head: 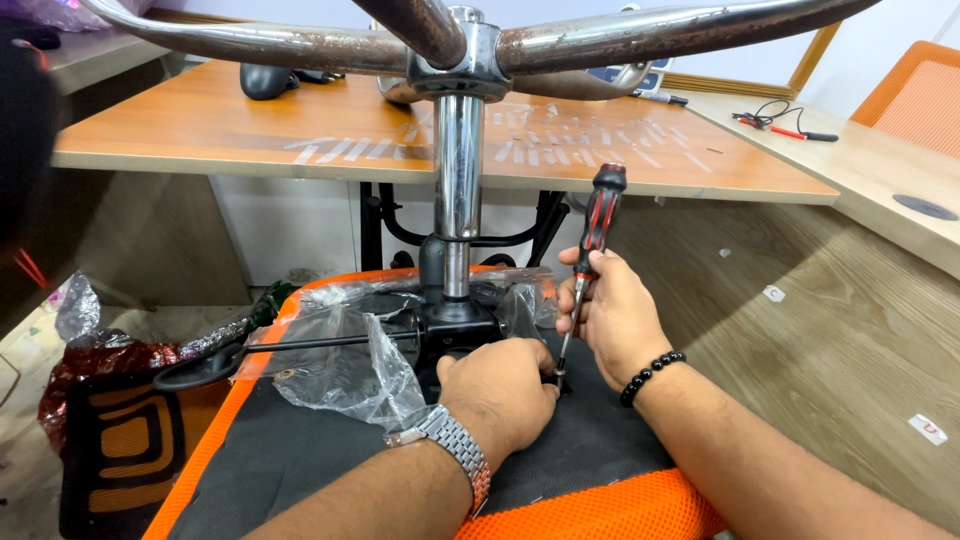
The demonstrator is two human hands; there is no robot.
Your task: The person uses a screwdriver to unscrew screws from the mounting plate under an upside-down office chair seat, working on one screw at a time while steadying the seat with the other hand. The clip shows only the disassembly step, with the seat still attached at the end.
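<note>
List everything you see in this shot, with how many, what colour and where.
screwdriver: one, red and black handle, upright in right hand, tip at seat underside
chair seat: one, orange edge, black underside, upturned in foreground
gas-lift column: one, chrome, centre
chair base legs: rusty chrome, top
plastic wrap: clear, around mechanism
lever: one, black, left
table: one, wooden, behind
left hand: silver watch, by screwdriver tip
right hand: black bead bracelet, gripping shaft

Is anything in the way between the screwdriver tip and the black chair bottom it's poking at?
Nothing visible blocks it. The screwdriver in the right hand reaches straight down to the seat underside, beside the left hand. The clear plastic wrap lies off to the side.
</note>
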